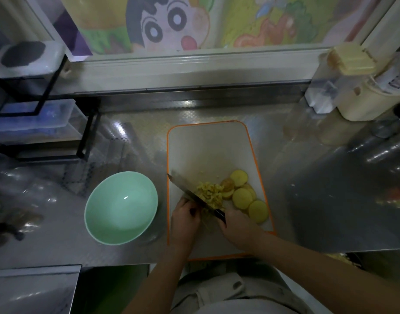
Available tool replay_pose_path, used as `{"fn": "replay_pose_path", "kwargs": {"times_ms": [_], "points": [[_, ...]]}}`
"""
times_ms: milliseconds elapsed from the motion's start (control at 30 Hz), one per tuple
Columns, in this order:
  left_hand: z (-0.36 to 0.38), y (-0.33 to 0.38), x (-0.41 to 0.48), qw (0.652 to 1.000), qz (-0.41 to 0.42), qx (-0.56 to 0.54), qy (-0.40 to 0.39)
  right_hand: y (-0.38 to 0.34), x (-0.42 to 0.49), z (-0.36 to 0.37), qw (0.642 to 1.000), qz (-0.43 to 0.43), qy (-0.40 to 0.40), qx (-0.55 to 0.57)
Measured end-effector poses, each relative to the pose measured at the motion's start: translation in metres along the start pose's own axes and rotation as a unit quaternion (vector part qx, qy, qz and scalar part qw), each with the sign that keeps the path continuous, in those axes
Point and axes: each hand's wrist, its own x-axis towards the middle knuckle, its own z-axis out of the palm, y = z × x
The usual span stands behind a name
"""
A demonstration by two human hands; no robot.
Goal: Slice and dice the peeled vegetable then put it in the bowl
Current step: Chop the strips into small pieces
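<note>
On a white cutting board with an orange rim [208,146] lies a pile of yellow diced vegetable [210,193]. Several round yellow slices [242,197] lie to its right. My right hand [237,227] grips the dark handle of a knife [190,190], whose blade slants up-left along the left side of the dice. My left hand [185,217] rests on the board just left of the blade, fingers curled against the pile's near end. A pale green bowl [121,208], with nothing in it, stands on the counter left of the board.
The steel counter [307,200] ends close to my body. A black wire rack with plastic boxes [35,123] stands at the back left. Clear and cream containers [344,87] crowd the back right. Clear plastic bottles [17,184] lie at the far left.
</note>
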Motion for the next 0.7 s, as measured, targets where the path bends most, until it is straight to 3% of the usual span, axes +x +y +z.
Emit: {"fn": "replay_pose_path", "kwargs": {"times_ms": [233, 533, 633, 700], "points": [[-0.005, 0.003, -0.001, 1.000, 0.007, 0.008, -0.013, 0.021, 0.016, -0.004, 0.997, -0.026, -0.001, 0.075], [-0.009, 0.002, -0.003, 0.999, 0.016, 0.002, -0.037, 0.027, 0.021, 0.002, 0.995, -0.036, 0.016, 0.088], [-0.011, 0.004, -0.008, 0.999, -0.020, -0.012, -0.026, 0.027, 0.020, 0.001, 0.996, -0.035, 0.015, 0.085], [-0.012, 0.004, -0.012, 0.998, -0.047, 0.037, -0.024, 0.027, 0.019, 0.001, 0.995, -0.036, 0.018, 0.091]]}}
